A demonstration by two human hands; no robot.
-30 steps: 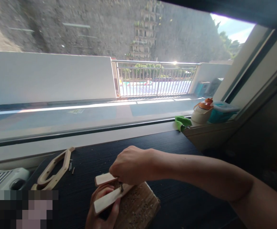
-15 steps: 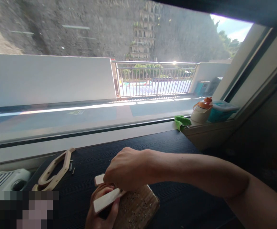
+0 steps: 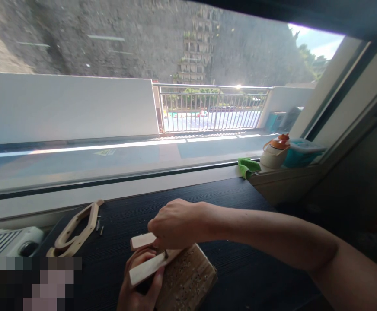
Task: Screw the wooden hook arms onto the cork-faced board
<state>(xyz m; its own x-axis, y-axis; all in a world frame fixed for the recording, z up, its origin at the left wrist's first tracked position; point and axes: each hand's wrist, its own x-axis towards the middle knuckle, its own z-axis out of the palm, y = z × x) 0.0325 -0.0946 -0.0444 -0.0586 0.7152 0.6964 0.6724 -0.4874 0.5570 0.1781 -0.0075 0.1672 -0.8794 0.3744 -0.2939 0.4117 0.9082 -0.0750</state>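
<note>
My left hand (image 3: 139,285) grips a pale wooden piece (image 3: 145,270) at the bottom of the view, holding it against a brown pitted block (image 3: 185,280). A second pale wooden bar (image 3: 142,240) lies just behind it. My right hand (image 3: 175,224) reaches across from the right, fingers pinched shut on a small dark tool or screw (image 3: 166,255) whose tip meets the wooden piece. What exactly it holds is too small to name.
A curved wooden frame part (image 3: 76,229) lies at the left on the dark table (image 3: 240,268), with small screws (image 3: 98,225) beside it. A white device (image 3: 10,242) sits at far left. On the sill at right are a green cloth (image 3: 248,166), a jar (image 3: 274,151) and a teal box (image 3: 301,151).
My right hand shifted left and lower over the wooden pieces half a second ago, then came back right and up; the upper bar shows again. My left hand stays put.
</note>
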